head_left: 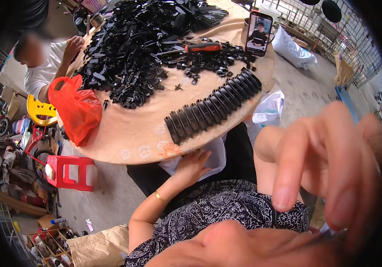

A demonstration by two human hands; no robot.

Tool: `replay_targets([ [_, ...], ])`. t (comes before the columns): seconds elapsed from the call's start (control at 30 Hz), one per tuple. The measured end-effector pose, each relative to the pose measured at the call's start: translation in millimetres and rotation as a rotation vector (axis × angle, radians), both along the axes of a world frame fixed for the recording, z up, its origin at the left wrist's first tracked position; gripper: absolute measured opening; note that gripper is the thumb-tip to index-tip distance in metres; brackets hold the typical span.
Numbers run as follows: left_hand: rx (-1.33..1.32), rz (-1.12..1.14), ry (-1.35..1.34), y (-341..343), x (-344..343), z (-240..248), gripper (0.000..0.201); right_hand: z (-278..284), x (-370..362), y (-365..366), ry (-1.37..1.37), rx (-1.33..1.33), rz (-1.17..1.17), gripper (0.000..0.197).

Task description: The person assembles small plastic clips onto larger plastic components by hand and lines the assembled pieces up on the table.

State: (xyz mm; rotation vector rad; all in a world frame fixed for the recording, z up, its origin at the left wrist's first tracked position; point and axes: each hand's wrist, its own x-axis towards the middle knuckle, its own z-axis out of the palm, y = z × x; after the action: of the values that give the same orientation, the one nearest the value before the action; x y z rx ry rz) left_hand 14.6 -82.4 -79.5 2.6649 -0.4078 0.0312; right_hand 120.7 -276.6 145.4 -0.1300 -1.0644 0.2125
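So reading the table (113, 142) as a clock with 6 nearest the worker, that row of ribbed black pieces (213, 106) sits around 4 o'clock, stood up side by side like a little tunnel close to the rim. Looks like moulded plastic to me, so I'd bet each one's light, stiff and a bit slick, tough enough in the body but maybe snappable at the small tabs sticking out along the edges. I'd pinch a single piece across its curved outer sides and keep off the tabs; to shift the whole lot I'd cup both ends, cos I can't see anything tying it together and it could fan apart. Neither hand's on it rn. Left hand (192, 167) is just past the rim near 6, fingers loosely parted by a white bag or tub (217, 156), can't tell if it's gripping that. Right hand (320, 164) is raised out beyond 4, fingers loosely bent, nothing visible in it. Big heap of loose black parts (126, 53) is at 11, probably just as hard and slidey.
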Motion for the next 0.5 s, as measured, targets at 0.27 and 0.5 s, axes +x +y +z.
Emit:
replay_targets([
  [0.27,-0.473,-0.064,-0.136,10,1,104,0.026,14,-14,-42,0.128,0.181,0.104,0.009],
  [0.5,-0.439,0.495,-0.329,53,7,92,0.021,35,-41,38,0.314,0.353,0.248,0.013],
])
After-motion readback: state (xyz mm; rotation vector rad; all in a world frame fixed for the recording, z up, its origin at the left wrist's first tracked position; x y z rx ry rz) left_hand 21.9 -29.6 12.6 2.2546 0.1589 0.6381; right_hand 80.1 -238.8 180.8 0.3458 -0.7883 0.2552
